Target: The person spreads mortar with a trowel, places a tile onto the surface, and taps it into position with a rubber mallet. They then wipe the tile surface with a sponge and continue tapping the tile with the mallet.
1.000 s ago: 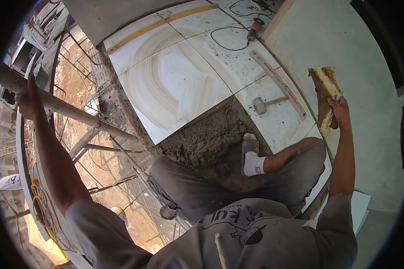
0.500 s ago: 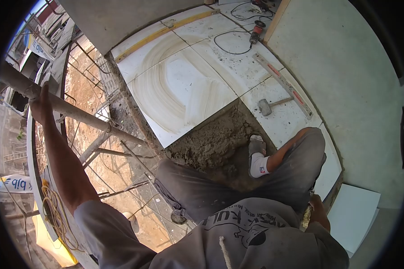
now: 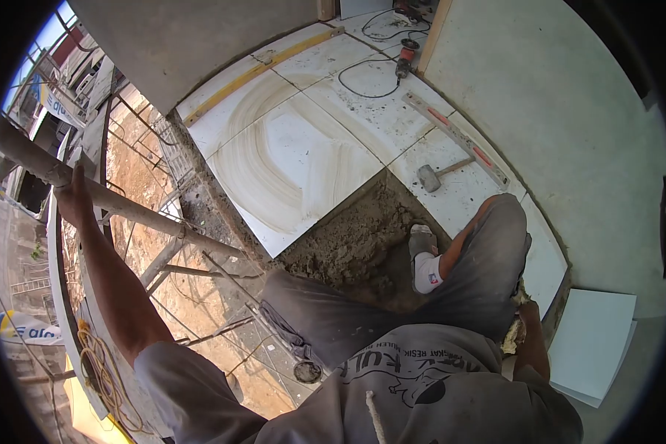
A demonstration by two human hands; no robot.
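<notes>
My left hand point(image 3: 74, 200) is closed around a thick scaffold pole point(image 3: 133, 203) that slopes across the left side. Low on the right, beside my bent knee, my right hand point(image 3: 529, 318) is partly hidden by my clothes. Its fingers look curled against a yellowish, rough piece point(image 3: 510, 339), whose kind I cannot make out. Between my legs lies a bed of wet mortar point(image 3: 348, 240), with my foot in a sandal at its right side. A large white floor tile point(image 3: 288, 177) with brown smears borders the mortar. On the tiles to the right rests a mallet point(image 3: 428, 178).
A spirit level point(image 3: 459, 140) lies near the right wall, with a red corded power tool point(image 3: 405, 58) beyond it. A yellow straightedge point(image 3: 263, 70) lies along the back wall. White tiles point(image 3: 596, 337) lean at the lower right. Left of the floor edge is a drop with scaffolding.
My view has shifted slightly. My right hand has come forward beside my knee and shows more, along with the yellowish piece. My left hand stays on the pole.
</notes>
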